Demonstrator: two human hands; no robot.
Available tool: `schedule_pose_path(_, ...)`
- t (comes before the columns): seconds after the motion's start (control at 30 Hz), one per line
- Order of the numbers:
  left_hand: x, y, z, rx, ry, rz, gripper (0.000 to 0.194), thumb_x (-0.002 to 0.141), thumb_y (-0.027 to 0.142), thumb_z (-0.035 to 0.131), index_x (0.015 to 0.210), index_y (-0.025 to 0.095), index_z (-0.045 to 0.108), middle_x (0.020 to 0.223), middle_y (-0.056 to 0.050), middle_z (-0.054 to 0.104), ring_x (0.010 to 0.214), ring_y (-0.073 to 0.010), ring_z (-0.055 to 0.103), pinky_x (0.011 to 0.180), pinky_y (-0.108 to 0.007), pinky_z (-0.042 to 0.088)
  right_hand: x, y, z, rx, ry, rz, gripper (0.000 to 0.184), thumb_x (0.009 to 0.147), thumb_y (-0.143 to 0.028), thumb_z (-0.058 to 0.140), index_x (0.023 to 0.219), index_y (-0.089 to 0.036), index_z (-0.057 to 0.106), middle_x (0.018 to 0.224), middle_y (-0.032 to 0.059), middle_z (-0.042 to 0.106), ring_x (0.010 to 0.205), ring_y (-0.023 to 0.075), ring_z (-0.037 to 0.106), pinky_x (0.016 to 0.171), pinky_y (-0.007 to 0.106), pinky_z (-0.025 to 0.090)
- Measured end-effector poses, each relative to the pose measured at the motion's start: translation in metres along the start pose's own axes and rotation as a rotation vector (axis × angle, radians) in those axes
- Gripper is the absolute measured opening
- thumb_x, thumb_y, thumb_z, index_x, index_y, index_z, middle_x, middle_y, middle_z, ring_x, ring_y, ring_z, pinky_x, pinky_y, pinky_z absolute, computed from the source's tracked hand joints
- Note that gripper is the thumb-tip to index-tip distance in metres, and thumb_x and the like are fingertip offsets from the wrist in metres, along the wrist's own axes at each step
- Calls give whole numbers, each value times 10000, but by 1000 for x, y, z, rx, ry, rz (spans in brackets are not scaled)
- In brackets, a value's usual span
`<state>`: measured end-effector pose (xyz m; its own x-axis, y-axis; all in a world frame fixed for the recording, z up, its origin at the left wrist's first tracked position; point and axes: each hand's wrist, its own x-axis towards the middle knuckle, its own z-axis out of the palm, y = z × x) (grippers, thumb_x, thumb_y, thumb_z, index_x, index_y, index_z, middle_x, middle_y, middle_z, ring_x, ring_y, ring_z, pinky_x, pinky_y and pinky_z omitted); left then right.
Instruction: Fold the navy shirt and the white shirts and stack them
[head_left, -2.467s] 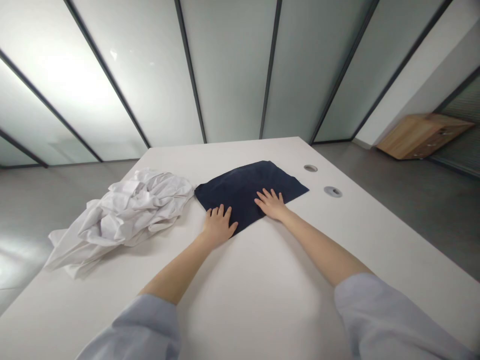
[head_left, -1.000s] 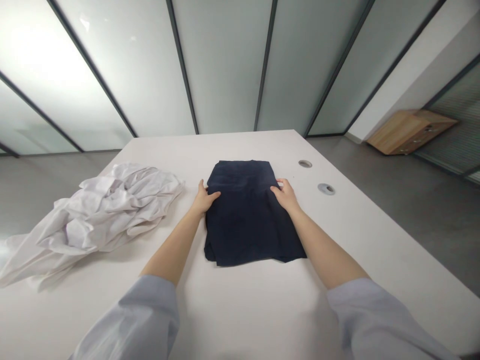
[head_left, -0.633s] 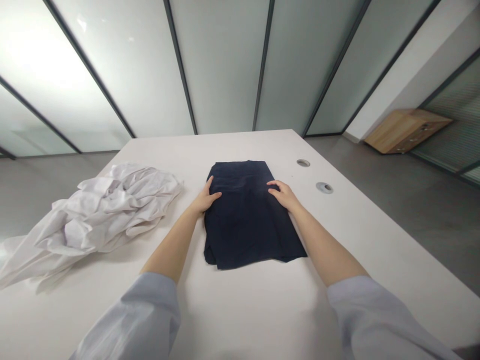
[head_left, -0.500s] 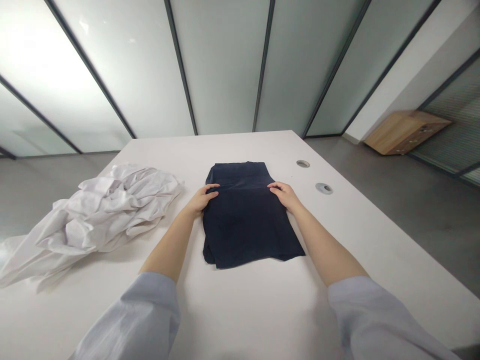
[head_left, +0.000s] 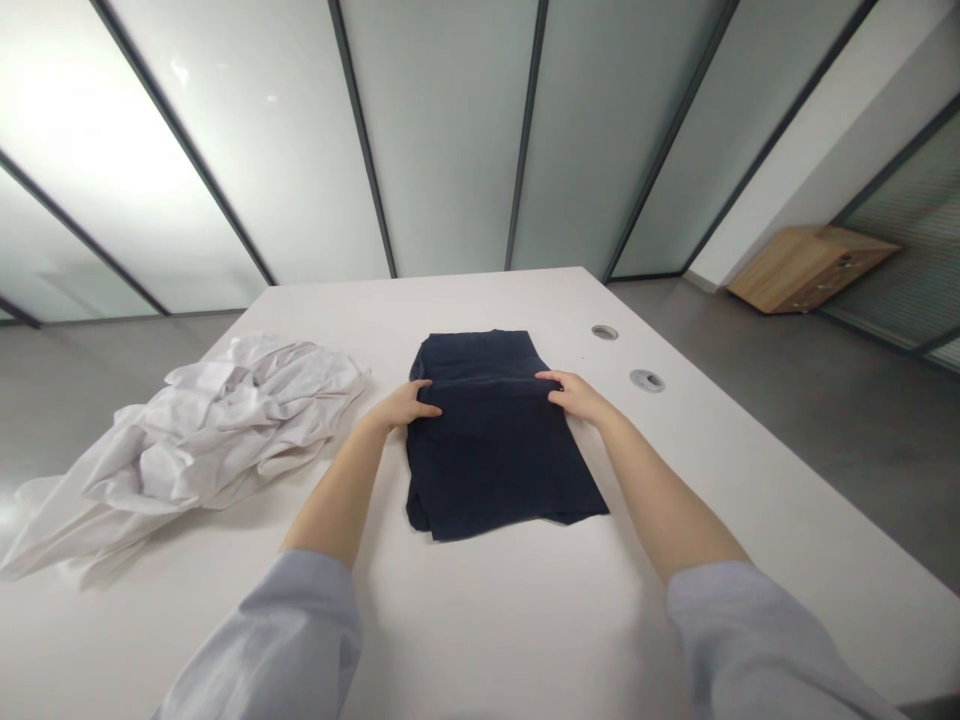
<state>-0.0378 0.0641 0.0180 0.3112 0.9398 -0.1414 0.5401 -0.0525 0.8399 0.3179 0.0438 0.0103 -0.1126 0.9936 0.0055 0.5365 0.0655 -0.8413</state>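
A piece of dark navy cloth, folded into a flat rough rectangle, lies on the white table. A crease or folded edge runs across its upper part. My left hand rests at the cloth's left side, thumb and fingers spread apart on the fabric near that crease. At the right side, my right hand touches the cloth at the same height, its thumb also apart from the fingers. The undersides of both hands are hidden.
A crumpled heap of white cloth lies on the table's left side. Two round cable holes, one farther back and one nearer, are set in the tabletop at right. Behind stand frosted glass panels; a wooden cabinet is at right.
My thumbs have moved away from my fingers, toward me, so both hands are wider apart at the tips. The navy cloth keeps its shape and place. The view has tilted slightly.
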Motion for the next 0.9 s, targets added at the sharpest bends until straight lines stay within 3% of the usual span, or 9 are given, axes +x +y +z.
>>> schedule_pose_path(0.2,4,24,-20,411,23,25,344,653,372,728,932,171,718,853,-57,715,868,-283,670,827,-372,512,2,-20,-11,-292,33,-123,462,668,-65,508,1055,-192,727,1093,47,725,997,235,646,910,330,482)
schedule_pose_path(0.27,7,34,-31,536,53,63,346,679,404,713,936,173,719,886,-72,704,893,-285,660,847,-370,500,6,-31,-19,-374,41,-137,386,699,-87,535,1011,-192,735,1002,41,738,902,224,654,828,300,493)
schedule_pose_path(0.4,22,55,-57,836,183,230,416,669,473,722,980,196,719,1190,-107,628,1189,-335,519,1056,-449,369,30,-52,-39,-566,84,-174,206,734,-167,610,896,-185,736,845,43,708,771,203,628,743,289,481)
schedule_pose_path(0.47,31,71,-69,949,243,265,410,672,491,717,978,220,711,1226,-85,611,1245,-341,461,1129,-524,244,49,-63,-47,-642,178,-249,141,729,-185,637,840,-178,725,867,66,688,825,224,622,794,324,480)
schedule_pose_path(0.53,38,89,-80,1003,337,277,366,700,478,696,960,221,700,1136,-72,644,1216,-334,475,1150,-580,145,66,-74,-55,-651,330,-371,116,747,-187,631,837,-178,704,942,97,674,931,259,606,864,379,471)
schedule_pose_path(0.67,35,119,-90,938,682,386,307,783,381,620,1020,188,654,1065,-90,649,1161,-309,506,1170,-561,123,78,-90,-63,-548,626,-594,166,819,-178,554,954,-194,649,1165,129,629,1128,290,533,979,467,419)
schedule_pose_path(0.77,18,112,-82,892,748,479,308,794,294,587,1082,184,610,1108,-93,639,1156,-291,517,1158,-530,198,62,-82,-56,-519,670,-668,193,816,-162,533,983,-200,622,1222,126,615,1177,288,518,1013,480,401)
schedule_pose_path(0.83,3,91,-66,905,654,485,316,777,251,583,1086,186,600,1116,-94,646,1155,-287,530,1137,-512,250,43,-62,-42,-520,606,-677,193,789,-150,538,957,-200,618,1207,128,633,1161,288,541,1004,477,415)
schedule_pose_path(0.9,-12,60,-46,928,504,442,321,755,238,593,1071,179,607,1126,-109,658,1147,-290,549,1106,-480,312,21,-36,-23,-540,456,-649,197,751,-135,544,919,-203,620,1183,124,655,1124,289,576,984,476,435)
